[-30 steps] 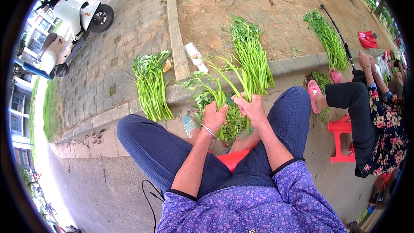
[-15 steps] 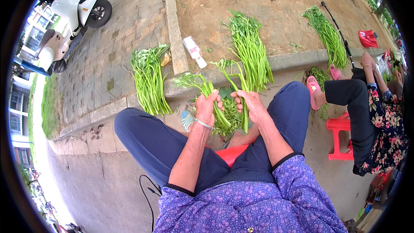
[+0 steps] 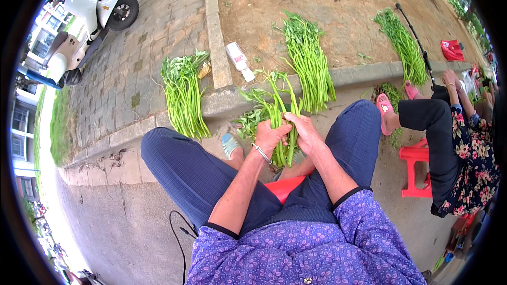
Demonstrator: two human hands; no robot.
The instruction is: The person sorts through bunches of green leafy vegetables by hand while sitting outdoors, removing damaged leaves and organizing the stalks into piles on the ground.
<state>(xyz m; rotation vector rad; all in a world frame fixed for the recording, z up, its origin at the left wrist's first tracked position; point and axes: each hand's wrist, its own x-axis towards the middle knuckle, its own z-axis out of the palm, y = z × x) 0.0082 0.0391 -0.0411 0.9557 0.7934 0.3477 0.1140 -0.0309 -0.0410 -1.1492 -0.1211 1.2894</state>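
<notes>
Two hands on one bunch: your left hand and right hand, fingers clamped round green stalks. Step: gathering, evening stems. Next likely needs firm grip, ends aligned.

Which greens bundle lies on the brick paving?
The left bundle of greens: it lies alone on the brick paving left of the curb strip. The middle bundle and far right bundle lie on bare dirt.

Brick paving fills the upper left of the frame, one green bunch lying on it. A stone kerb edges bare dirt at top, holding a white bottle and two more bunches.
</notes>
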